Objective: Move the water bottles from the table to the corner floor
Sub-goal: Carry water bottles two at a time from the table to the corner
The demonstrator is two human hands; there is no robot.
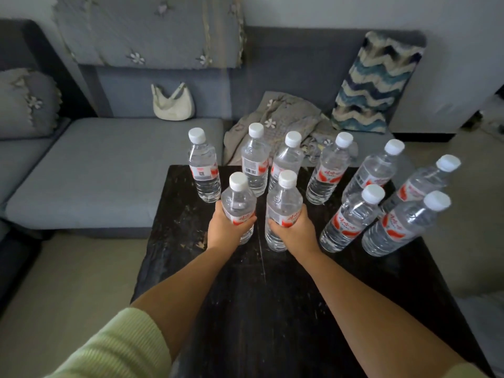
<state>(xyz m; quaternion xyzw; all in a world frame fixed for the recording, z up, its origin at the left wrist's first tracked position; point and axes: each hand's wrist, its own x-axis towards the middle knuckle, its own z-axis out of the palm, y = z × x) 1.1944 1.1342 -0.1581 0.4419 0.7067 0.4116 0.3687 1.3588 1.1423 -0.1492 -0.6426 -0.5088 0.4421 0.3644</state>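
The left hand (227, 227) grips one water bottle (237, 197) and the right hand (293, 231) grips another bottle (282, 203), both upright on the dark table (272, 296).

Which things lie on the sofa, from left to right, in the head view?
Grey cushion with flowers → white handbag → crumpled grey cloth → zigzag-patterned cushion.
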